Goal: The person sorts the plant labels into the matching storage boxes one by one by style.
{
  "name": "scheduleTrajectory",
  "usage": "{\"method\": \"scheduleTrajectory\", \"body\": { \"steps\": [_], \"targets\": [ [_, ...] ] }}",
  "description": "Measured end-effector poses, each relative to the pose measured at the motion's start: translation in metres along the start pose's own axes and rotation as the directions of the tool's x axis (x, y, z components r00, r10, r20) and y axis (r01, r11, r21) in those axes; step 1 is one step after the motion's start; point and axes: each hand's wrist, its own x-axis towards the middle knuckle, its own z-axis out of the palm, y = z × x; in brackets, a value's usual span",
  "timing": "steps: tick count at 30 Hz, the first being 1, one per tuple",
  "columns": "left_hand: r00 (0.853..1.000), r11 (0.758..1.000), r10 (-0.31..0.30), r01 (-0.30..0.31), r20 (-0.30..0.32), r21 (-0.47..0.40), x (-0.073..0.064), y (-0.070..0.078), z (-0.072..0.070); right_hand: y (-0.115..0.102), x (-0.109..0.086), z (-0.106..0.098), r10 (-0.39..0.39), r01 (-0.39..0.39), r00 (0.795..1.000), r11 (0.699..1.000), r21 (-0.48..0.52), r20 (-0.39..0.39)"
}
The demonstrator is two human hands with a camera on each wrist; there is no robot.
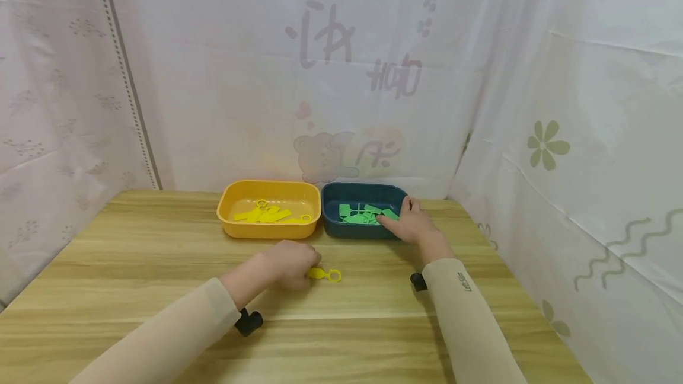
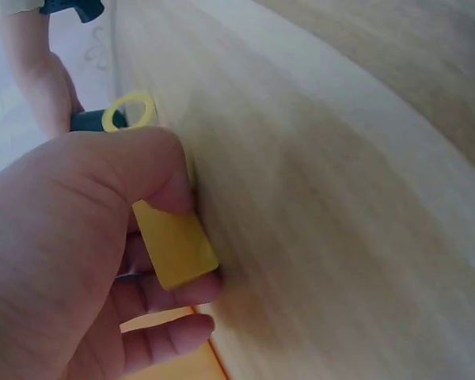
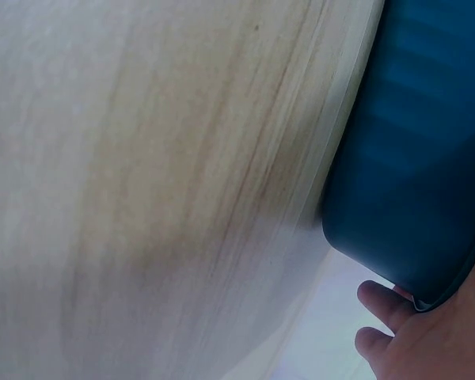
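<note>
My left hand (image 1: pixel 292 264) pinches a flat yellow piece (image 1: pixel 332 275) between thumb and fingers, low over the table. It has a ring at one end; in the left wrist view its squared end (image 2: pixel 176 247) shows below my thumb. The right hand (image 1: pixel 413 225) holds the right end of a dark blue bin (image 1: pixel 352 231), thumb inside the rim, other fingers at the outer side. Several flat green pieces (image 1: pixel 365 217) lie in that bin. Beside it stands a yellow-orange bin (image 1: pixel 272 231) with several yellow pieces (image 1: pixel 264 213), some ring-ended.
Both bins stand side by side near the back edge of the wooden table (image 1: pixel 363 336). A printed white curtain (image 1: pixel 224 105) hangs behind the table and along its sides. Dark devices (image 1: pixel 248 322) sit at both wrists.
</note>
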Motion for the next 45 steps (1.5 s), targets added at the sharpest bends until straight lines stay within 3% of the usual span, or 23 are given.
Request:
{"method": "scheduleTrajectory", "body": {
  "steps": [6, 10, 13, 16, 21, 26, 32, 36, 39, 45],
  "targets": [
    [0.998, 0.989, 0.045, -0.049, -0.037, -0.136, 0.001, -0.013, -0.01, -0.001, 0.002, 0.0, -0.004, 0.004, 1.0, 1.0, -0.008, -0.006],
    [0.987, 0.967, 0.091, -0.12, -0.134, -0.224, -0.002, -0.019, -0.031, 0.0, 0.003, 0.001, -0.001, 0.001, 1.0, 1.0, -0.005, -0.009],
    [0.971, 0.957, 0.086, -0.143, -0.225, -0.253, -0.008, -0.022, -0.048, 0.002, 0.005, 0.002, -0.001, 0.001, 1.0, 1.0, -0.01, -0.014],
    [0.944, 0.951, 0.055, -0.148, -0.324, -0.27, -0.014, -0.025, -0.063, 0.003, 0.006, 0.003, -0.003, 0.003, 1.0, 1.0, -0.015, -0.014],
    [0.875, 0.932, 0.012, -0.185, -0.485, -0.311, -0.019, -0.032, -0.08, 0.002, 0.005, 0.003, 0.0, 0.0, 1.0, 1.0, -0.011, -0.01],
    [0.823, 0.915, -0.096, -0.148, -0.559, -0.375, -0.02, -0.04, -0.089, 0.0, 0.003, 0.001, -0.003, 0.003, 1.0, 1.0, -0.008, -0.011],
    [0.78, 0.903, -0.224, -0.059, -0.584, -0.425, -0.015, -0.049, -0.09, 0.0, 0.001, 0.0, -0.001, 0.001, 1.0, 1.0, -0.006, -0.011],
    [0.766, 0.888, -0.305, 0.014, -0.566, -0.459, -0.01, -0.058, -0.088, 0.001, 0.001, 0.001, -0.004, 0.004, 1.0, 1.0, -0.007, -0.012],
    [0.766, 0.88, -0.353, 0.075, -0.538, -0.47, -0.006, -0.067, -0.085, 0.001, 0.002, 0.002, -0.002, 0.002, 1.0, 1.0, -0.005, -0.012],
    [0.786, 0.837, -0.45, 0.206, -0.424, -0.506, -0.001, -0.082, -0.076, 0.0, 0.002, 0.001, 0.004, -0.004, 1.0, 1.0, -0.003, -0.008]
  ]
}}
